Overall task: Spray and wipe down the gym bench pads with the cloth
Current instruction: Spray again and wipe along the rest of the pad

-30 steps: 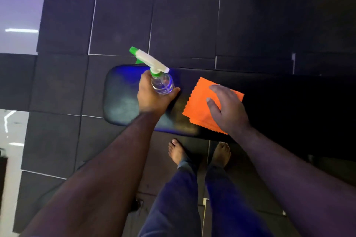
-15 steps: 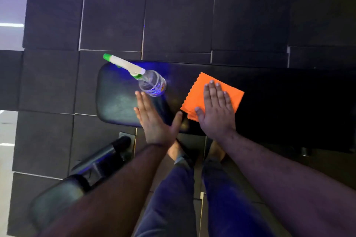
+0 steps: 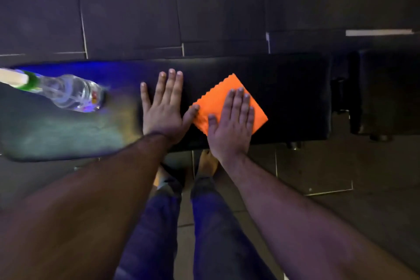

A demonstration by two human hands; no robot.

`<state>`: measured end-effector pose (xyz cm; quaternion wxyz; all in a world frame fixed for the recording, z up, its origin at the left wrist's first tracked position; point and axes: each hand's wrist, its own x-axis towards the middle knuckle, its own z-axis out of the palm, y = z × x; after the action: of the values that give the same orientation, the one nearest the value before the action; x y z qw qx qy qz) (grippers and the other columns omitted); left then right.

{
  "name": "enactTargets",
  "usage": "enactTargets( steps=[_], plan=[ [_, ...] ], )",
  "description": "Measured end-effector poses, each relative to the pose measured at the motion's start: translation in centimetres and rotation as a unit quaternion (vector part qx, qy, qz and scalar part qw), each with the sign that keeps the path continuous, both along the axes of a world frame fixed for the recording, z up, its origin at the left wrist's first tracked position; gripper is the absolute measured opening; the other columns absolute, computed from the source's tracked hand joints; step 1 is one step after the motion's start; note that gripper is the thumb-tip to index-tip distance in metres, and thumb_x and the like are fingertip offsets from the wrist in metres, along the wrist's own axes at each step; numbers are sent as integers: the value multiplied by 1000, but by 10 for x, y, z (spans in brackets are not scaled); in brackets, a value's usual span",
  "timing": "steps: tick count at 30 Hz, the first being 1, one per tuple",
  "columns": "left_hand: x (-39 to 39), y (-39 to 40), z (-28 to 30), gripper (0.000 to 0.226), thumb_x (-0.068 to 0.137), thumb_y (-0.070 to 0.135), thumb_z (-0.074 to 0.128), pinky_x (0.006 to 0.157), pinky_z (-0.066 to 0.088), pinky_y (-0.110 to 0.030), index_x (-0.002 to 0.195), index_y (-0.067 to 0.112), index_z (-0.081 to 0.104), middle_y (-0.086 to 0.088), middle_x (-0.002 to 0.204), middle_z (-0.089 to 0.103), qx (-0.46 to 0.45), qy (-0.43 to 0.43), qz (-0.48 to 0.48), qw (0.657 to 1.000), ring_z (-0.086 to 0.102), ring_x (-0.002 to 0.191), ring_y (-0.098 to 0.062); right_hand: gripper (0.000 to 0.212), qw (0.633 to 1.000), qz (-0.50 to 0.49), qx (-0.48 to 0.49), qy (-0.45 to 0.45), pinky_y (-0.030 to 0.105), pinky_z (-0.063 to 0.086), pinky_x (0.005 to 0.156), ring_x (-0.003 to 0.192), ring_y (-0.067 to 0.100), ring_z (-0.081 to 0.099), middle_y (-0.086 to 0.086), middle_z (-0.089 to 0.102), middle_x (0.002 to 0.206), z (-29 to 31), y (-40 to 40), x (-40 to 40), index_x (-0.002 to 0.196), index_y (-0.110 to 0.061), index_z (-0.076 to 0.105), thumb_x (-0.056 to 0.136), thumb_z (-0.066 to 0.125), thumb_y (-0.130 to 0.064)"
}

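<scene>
A long black bench pad [image 3: 284,88] runs across the view. An orange cloth [image 3: 218,100] with a zigzag edge lies flat on it, and my right hand [image 3: 231,125] presses on the cloth with flat, spread fingers. My left hand [image 3: 163,109] rests flat on the bare pad just left of the cloth, its thumb touching the cloth's edge. A clear spray bottle [image 3: 68,93] with a green and white nozzle lies on its side on the pad's left part, apart from both hands.
Dark rubber floor tiles [image 3: 131,7] lie beyond the bench. A second dark pad [image 3: 388,88] sits at the right, past a gap. My legs and bare feet [image 3: 204,166] stand below the bench's near edge.
My left hand let go of the spray bottle, which now lies on its side, and moved right to rest flat beside the cloth. The view shifted right along the bench.
</scene>
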<state>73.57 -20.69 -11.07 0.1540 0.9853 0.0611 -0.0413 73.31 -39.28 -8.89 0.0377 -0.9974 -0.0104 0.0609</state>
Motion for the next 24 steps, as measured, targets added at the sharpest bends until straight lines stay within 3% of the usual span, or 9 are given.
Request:
enactTargets(
  steps=[7, 14, 19, 21, 24],
  plan=[
    [2, 0, 5, 87, 104, 72, 29, 133, -5, -63, 176, 29, 5, 3, 184, 2, 23, 38, -3, 999, -1, 170, -20, 81, 999, 29, -1, 22, 48, 11, 134, 167, 27, 6, 11, 6, 180, 0, -50, -25, 171, -9, 10, 109, 35, -55],
    [2, 1, 7, 92, 101, 75, 30, 133, -3, -65, 176, 27, 7, 2, 184, 4, 31, 42, -5, 999, 1, 170, -23, 79, 984, -175, 20, -8, 53, 14, 133, 166, 32, 13, 14, 13, 179, 2, -124, 16, 170, -6, 14, 109, 35, -51],
    [3, -1, 2, 95, 100, 77, 34, 133, -4, -65, 175, 26, 8, 0, 184, 7, 38, 31, -4, 999, 3, 170, -25, 80, 973, -230, 1, -2, 54, 11, 133, 165, 40, 9, 23, 10, 177, 1, -132, 11, 168, 2, 13, 110, 35, -49],
    [3, -1, 0, 95, 100, 77, 35, 132, -4, -65, 175, 26, 7, 0, 184, 7, 40, 27, -4, 999, 2, 170, -25, 82, 975, -222, -4, 5, 54, 8, 133, 165, 40, 6, 24, 7, 177, 1, -116, 34, 168, 3, 11, 109, 32, -51],
    [3, -1, -2, 94, 101, 77, 34, 133, -4, -65, 175, 27, 5, 0, 184, 6, 47, 27, -8, 999, 2, 170, -26, 83, 991, -131, -8, 7, 51, 6, 134, 166, 38, 5, 23, 6, 177, -1, -101, 47, 168, 2, 9, 109, 26, -53]
  ],
)
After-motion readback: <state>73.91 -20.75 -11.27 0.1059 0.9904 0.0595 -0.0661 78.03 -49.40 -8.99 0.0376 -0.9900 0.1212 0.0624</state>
